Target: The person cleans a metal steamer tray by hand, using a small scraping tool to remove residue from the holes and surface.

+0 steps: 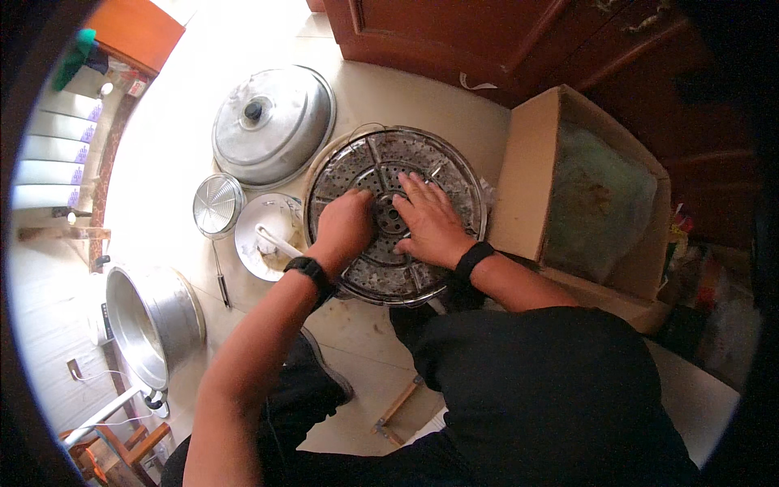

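Observation:
A round perforated metal steamer tray (395, 277) with dark stains lies in front of me on the floor, its rim resting on or in something round and mostly hidden. My left hand (347, 222) is curled over the tray's left part; its fingertips and whatever may be in them are hidden. Fingers apart, my right hand (431, 222) lies flat on the tray, just right of its centre hole. A thin wire loop shows at the tray's far edge. Close by my left wrist, a white bowl (248, 243) holds a white spoon (277, 238) and some food-like residue.
Beyond the bowl lie a wire skimmer (219, 204) and a domed aluminium lid (274, 125). A large aluminium pot (155, 322) stands tilted at the left. At the right, an open cardboard box (529, 176) holds clouded plastic, beside dark red wooden cabinets (438, 36).

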`<state>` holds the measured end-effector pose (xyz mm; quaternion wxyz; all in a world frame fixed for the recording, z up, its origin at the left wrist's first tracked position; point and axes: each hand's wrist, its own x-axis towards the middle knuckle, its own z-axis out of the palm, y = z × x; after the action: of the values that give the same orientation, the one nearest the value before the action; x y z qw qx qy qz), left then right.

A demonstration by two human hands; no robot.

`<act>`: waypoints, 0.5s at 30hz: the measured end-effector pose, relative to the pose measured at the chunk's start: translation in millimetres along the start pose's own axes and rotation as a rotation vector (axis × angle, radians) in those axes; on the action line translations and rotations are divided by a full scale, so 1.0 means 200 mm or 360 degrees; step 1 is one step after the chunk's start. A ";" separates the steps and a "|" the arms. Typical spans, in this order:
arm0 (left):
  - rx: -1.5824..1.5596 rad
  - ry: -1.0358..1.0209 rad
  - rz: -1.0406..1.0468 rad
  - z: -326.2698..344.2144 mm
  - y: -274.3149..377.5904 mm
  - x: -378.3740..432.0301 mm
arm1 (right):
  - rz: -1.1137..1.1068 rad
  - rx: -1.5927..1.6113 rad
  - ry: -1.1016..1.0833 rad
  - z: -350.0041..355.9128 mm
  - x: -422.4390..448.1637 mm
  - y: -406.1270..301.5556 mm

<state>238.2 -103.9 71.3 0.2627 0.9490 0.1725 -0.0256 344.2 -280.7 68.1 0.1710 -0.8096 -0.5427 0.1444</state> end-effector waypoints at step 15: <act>0.0040 -0.0035 0.0084 0.02 -0.06 0.02 | 0.0062 -0.0017 -0.0069 0.00 0.02 -0.03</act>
<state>237.6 -95.6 61.1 0.2532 0.9561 0.1442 -0.0313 341.2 -276.1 71.2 0.1520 -0.8176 -0.5311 0.1624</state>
